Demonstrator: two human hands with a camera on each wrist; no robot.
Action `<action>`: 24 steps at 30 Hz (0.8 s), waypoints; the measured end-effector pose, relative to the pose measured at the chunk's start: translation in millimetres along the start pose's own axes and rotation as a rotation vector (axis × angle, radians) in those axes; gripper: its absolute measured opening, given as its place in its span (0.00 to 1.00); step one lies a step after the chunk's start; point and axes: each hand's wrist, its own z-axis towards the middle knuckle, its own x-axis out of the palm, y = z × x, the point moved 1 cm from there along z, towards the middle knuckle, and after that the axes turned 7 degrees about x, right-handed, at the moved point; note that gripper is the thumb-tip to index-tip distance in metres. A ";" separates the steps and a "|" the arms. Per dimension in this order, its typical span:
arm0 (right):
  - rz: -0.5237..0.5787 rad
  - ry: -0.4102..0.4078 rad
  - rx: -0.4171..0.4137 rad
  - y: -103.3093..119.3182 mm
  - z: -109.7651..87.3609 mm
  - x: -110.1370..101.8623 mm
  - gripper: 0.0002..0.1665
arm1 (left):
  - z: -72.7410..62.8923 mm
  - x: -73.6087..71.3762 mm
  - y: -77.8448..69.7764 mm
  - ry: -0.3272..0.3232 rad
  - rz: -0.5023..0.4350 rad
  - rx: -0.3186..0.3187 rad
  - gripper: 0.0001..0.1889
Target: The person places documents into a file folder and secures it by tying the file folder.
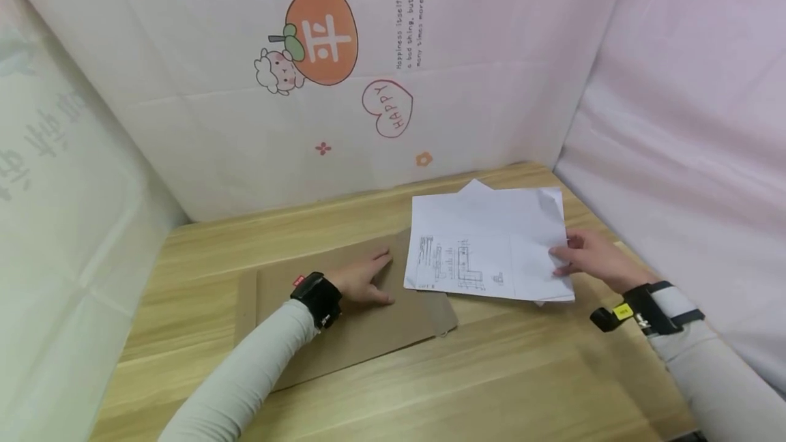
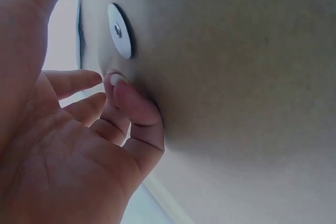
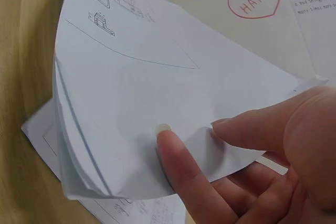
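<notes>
A brown kraft document envelope (image 1: 344, 350) lies flat on the wooden table, and my left hand (image 1: 361, 280) rests on it with thumb and forefinger spread. Close to that hand, the left wrist view shows a white round button (image 2: 121, 32) with a metal rivet on the brown surface. My right hand (image 1: 592, 259) pinches a small stack of white paper sheets (image 1: 531, 224) by the right edge. Line drawings are printed on the top sheet. The stack's left side overlaps the envelope's right end. Another printed sheet (image 3: 42, 129) lies beneath at an angle.
The wooden table (image 1: 202, 254) meets a white printed cloth (image 1: 233, 149) at the back, with more cloth hanging at left and right. A black wrist strap (image 1: 318, 300) sits on the left wrist and a similar strap (image 1: 660, 309) on the right.
</notes>
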 end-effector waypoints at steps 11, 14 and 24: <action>-0.128 -0.053 -0.015 9.9 -0.6 -12.1 0.25 | -1.0 -15.9 3.8 0.012 0.109 0.006 0.49; -0.151 -0.066 -0.042 8.2 -2.4 -13.1 0.24 | 3.1 -7.1 -0.5 0.005 0.241 0.071 0.42; -0.173 -0.066 -0.065 4.5 -3.3 -8.1 0.23 | 7.7 2.1 -32.9 0.019 0.396 0.215 0.35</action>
